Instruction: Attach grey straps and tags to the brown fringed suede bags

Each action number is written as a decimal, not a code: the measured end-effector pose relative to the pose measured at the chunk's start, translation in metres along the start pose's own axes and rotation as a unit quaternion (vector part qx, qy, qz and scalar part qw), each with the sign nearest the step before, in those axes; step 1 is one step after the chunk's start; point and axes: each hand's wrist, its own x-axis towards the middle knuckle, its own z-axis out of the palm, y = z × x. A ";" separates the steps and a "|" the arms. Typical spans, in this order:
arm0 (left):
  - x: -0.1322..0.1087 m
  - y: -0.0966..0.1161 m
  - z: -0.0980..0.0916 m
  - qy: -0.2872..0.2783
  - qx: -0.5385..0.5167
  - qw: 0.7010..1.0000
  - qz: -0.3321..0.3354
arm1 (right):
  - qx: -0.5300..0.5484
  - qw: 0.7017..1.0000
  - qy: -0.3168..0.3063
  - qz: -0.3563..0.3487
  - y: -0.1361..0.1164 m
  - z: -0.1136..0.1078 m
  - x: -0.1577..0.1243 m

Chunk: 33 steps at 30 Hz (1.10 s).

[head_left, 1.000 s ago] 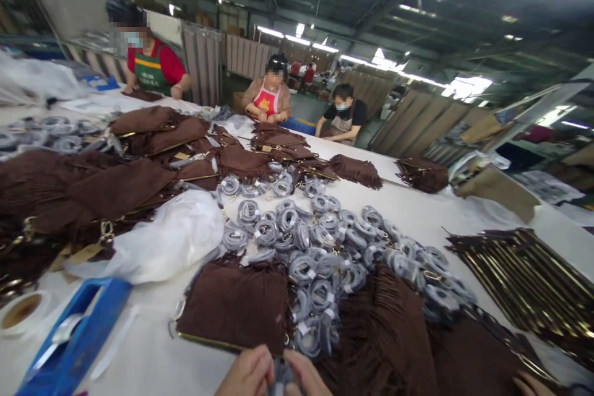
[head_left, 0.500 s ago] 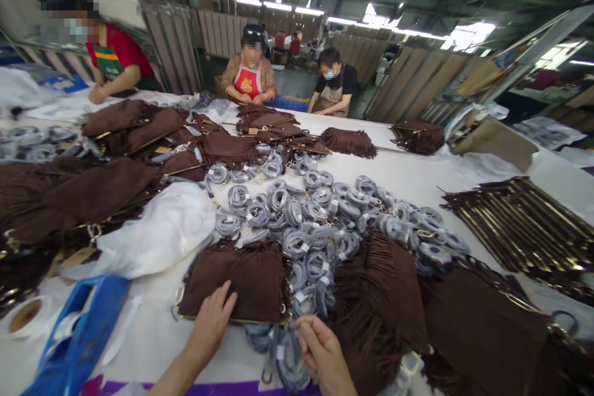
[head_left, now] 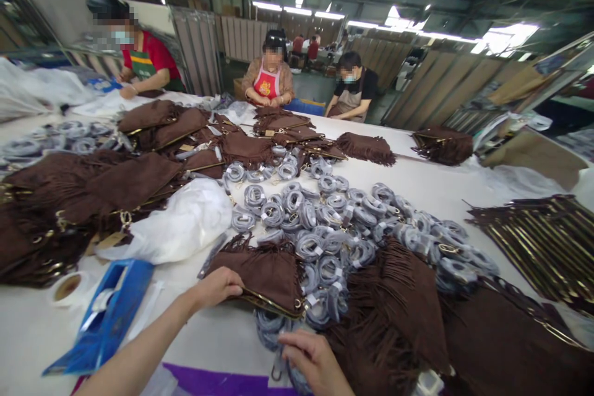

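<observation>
In the head view, a dark brown fringed bag (head_left: 269,272) lies in front of me, its gold-coloured zip edge towards me. My left hand (head_left: 218,288) is closed on the bag's near left corner, and that edge is slightly lifted. My right hand (head_left: 310,359) hovers just below the bag's near right corner, its fingers slightly apart, holding nothing that I can see. Beneath and beside it are wrapped grey coiled straps (head_left: 269,325). A metal hook (head_left: 276,374) shows left of the right hand.
A heap of coiled straps (head_left: 320,216) fills the middle. More brown bags (head_left: 134,182) lie left, and others (head_left: 394,303) right. A blue tape dispenser (head_left: 109,315), a tape roll (head_left: 67,288) and white plastic (head_left: 185,219) are at left. Three people work across the table (head_left: 417,192).
My left hand has gone from lying flat on the bag to gripping its near left corner, raising that edge. My right hand has moved slightly down and its pinch has loosened. The view has shifted left.
</observation>
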 end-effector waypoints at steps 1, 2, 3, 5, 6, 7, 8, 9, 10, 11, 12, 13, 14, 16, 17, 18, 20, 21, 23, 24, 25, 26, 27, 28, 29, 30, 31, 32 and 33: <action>0.000 0.003 0.001 -0.005 -0.003 1.000 -0.005 | -0.013 1.000 -0.002 -0.006 0.000 0.000 0.000; 0.000 0.006 0.003 -0.010 -0.003 1.000 -0.009 | -0.016 1.000 0.001 -0.006 0.002 -0.001 0.000; -0.001 0.009 0.006 -0.014 -0.002 1.000 -0.012 | -0.012 1.000 0.011 -0.004 0.005 -0.002 0.001; -0.001 0.015 0.015 -0.021 0.006 1.000 -0.015 | 0.002 0.998 0.055 0.003 0.012 -0.008 0.008; -0.002 0.017 0.020 -0.023 0.010 1.000 -0.016 | 0.004 0.997 0.083 0.005 0.015 -0.013 0.015; -0.003 0.019 0.025 -0.023 0.012 1.000 -0.018 | -0.005 0.994 0.112 0.002 0.018 -0.019 0.023; -0.003 0.020 0.029 -0.020 0.013 0.999 -0.022 | -0.020 0.990 0.137 -0.004 0.020 -0.027 0.033; -0.004 0.020 0.032 -0.014 0.012 0.999 -0.028 | -0.037 0.987 0.158 -0.011 0.021 -0.036 0.043; -0.004 0.020 0.033 -0.005 0.008 0.999 -0.036 | -0.052 0.983 0.173 -0.017 0.021 -0.044 0.053; -0.004 0.019 0.034 0.007 0.002 0.999 -0.046 | -0.061 0.982 0.180 -0.021 0.019 -0.052 0.062; -0.005 0.018 0.033 0.021 -0.007 0.998 -0.057 | -0.063 0.981 0.180 -0.023 0.016 -0.057 0.070; -0.005 0.017 0.031 0.036 -0.019 0.997 -0.069 | -0.060 0.983 0.173 -0.024 0.011 -0.061 0.075; -0.005 0.016 0.028 0.053 -0.033 0.995 -0.080 | -0.053 0.987 0.152 -0.023 0.005 -0.062 0.078; -0.004 0.014 0.021 0.085 -0.063 0.990 -0.096 | -0.030 0.996 0.079 -0.031 -0.009 -0.055 0.077; -0.003 0.012 0.017 0.097 -0.078 0.987 -0.100 | -0.022 0.998 0.034 -0.045 -0.017 -0.049 0.073; -0.002 0.011 0.013 0.106 -0.093 0.985 -0.101 | -0.022 0.998 -0.010 -0.064 -0.024 -0.041 0.069; 0.001 0.007 0.007 0.111 -0.122 0.982 -0.096 | -0.068 0.989 -0.073 -0.109 -0.032 -0.021 0.059; 0.002 0.006 0.005 0.109 -0.136 0.980 -0.092 | -0.113 0.981 -0.091 -0.132 -0.033 -0.009 0.055; 0.005 0.002 0.003 0.103 -0.164 0.977 -0.086 | -0.210 0.958 -0.115 -0.158 -0.027 0.015 0.049; 0.007 0.000 0.003 0.101 -0.177 0.976 -0.084 | -0.254 0.947 -0.121 -0.156 -0.021 0.026 0.049; 0.009 -0.002 0.004 0.100 -0.187 0.974 -0.084 | -0.289 0.940 -0.119 -0.141 -0.014 0.036 0.050; 0.010 -0.004 0.005 0.101 -0.196 0.972 -0.086 | -0.313 0.936 -0.109 -0.117 -0.008 0.043 0.052; 0.010 -0.007 0.007 0.104 -0.201 0.970 -0.089 | -0.329 0.936 -0.093 -0.089 -0.002 0.049 0.055; 0.010 -0.009 0.010 0.107 -0.203 0.969 -0.094 | -0.337 0.936 -0.076 -0.062 0.003 0.053 0.059; 0.008 -0.012 0.013 0.112 -0.201 0.968 -0.098 | -0.340 0.938 -0.062 -0.041 0.007 0.054 0.064; 0.005 -0.014 0.017 0.118 -0.197 0.968 -0.103 | -0.337 0.939 -0.052 -0.029 0.010 0.054 0.069; 0.001 -0.016 0.021 0.125 -0.193 0.967 -0.106 | -0.334 0.941 -0.046 -0.022 0.011 0.052 0.073; -0.005 -0.018 0.025 0.133 -0.188 0.967 -0.110 | -0.330 0.943 -0.043 -0.017 0.012 0.049 0.077; -0.012 -0.020 0.029 0.143 -0.186 0.965 -0.115 | -0.325 0.945 -0.041 -0.013 0.012 0.047 0.080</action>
